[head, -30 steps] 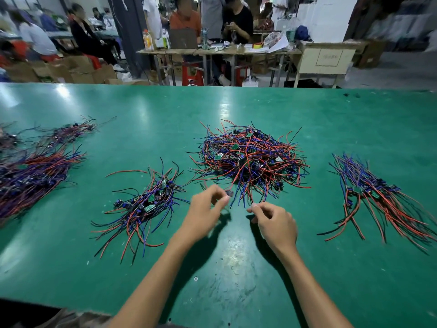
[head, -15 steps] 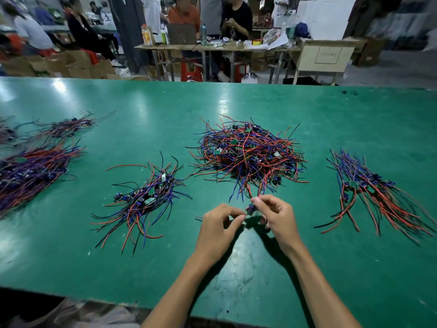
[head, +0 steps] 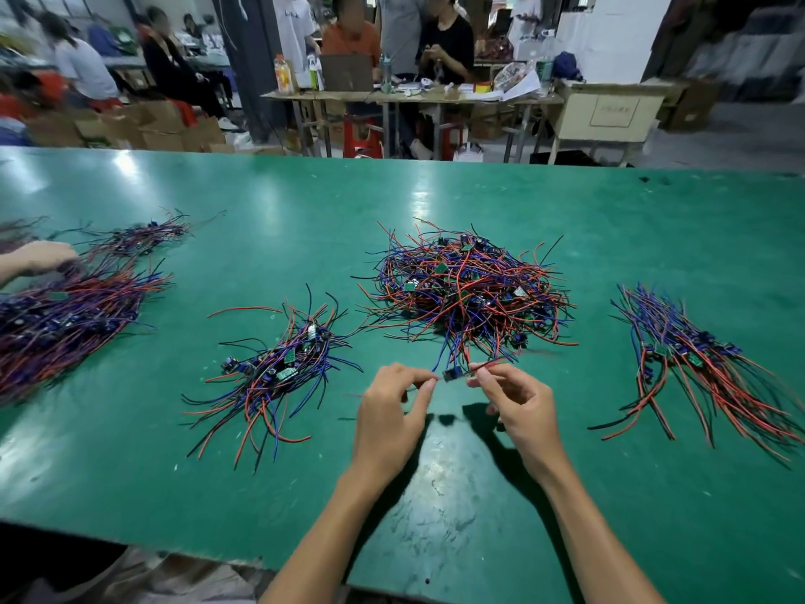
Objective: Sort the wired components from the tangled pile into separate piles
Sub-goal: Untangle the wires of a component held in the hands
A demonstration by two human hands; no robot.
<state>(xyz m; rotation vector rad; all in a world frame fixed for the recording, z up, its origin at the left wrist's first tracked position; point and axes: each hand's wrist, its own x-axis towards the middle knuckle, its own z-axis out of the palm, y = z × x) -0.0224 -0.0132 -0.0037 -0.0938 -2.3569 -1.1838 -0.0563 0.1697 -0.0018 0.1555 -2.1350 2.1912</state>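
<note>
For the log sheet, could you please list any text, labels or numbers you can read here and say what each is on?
None can be read.
Paper sign on the beige cabinet: characters too blurred.
White T-shirt: print too blurred.
Bottle labels: too small.
Small boards in the tangled pile: no legible markings.

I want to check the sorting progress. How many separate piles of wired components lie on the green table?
5. The tangled pile in the middle; one pile to its left; one pile to its right; two piles at far left, near and far. More may lie outside the view.
</note>
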